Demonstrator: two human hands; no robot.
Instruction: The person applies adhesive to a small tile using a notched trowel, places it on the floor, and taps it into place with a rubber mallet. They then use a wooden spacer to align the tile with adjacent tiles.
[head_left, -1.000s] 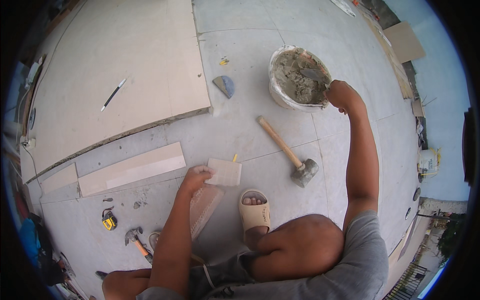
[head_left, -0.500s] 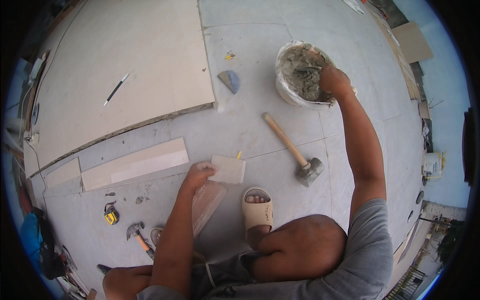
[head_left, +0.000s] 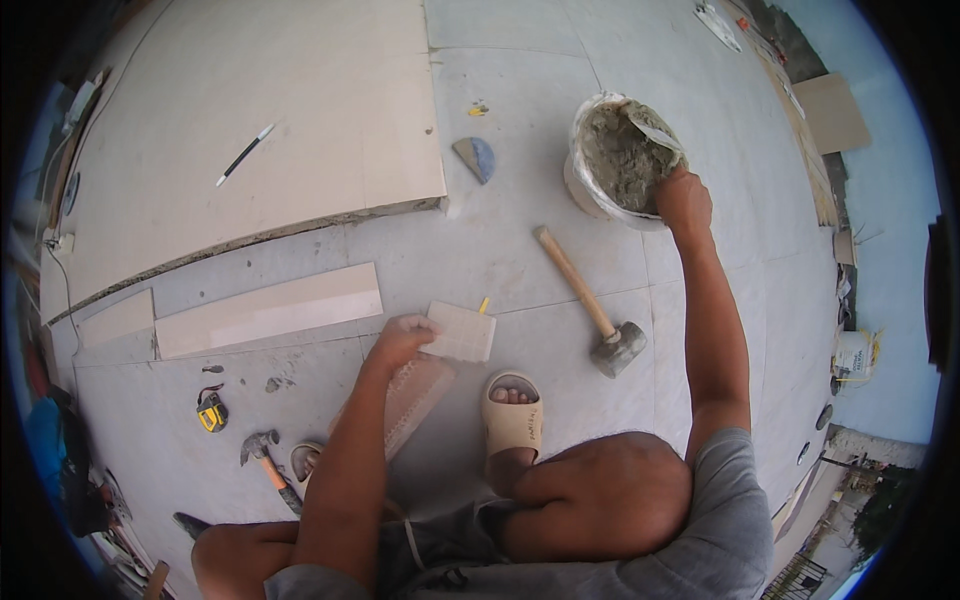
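My left hand [head_left: 405, 338] pinches the edge of a small cream tile piece [head_left: 462, 333], held above the floor in front of my sandalled foot. Under my left forearm lies a longer tile strip [head_left: 415, 400] with a ridged, dusty underside. Reaching forward, my right hand [head_left: 686, 203] is closed round the handle of a trowel [head_left: 655, 128] at the near right rim of a white bucket [head_left: 578, 180]. Grey mortar [head_left: 622, 150] fills much of the bucket, and some clings around the trowel's blade. The handle is mostly hidden in my fist.
A rubber mallet [head_left: 617, 348] lies between bucket and foot. Cut tile strips [head_left: 270, 312] rest along the raised tiled step [head_left: 300, 110], which carries a marker [head_left: 244, 156]. A tape measure [head_left: 211, 411] and claw hammer [head_left: 268, 463] lie left; a half-round blue-grey piece [head_left: 476, 160] sits near the bucket.
The trowel has come up out of the mortar's middle to the bucket's right rim, its blade now tilted up. My right hand has shifted slightly nearer me. My left hand keeps the tile piece.
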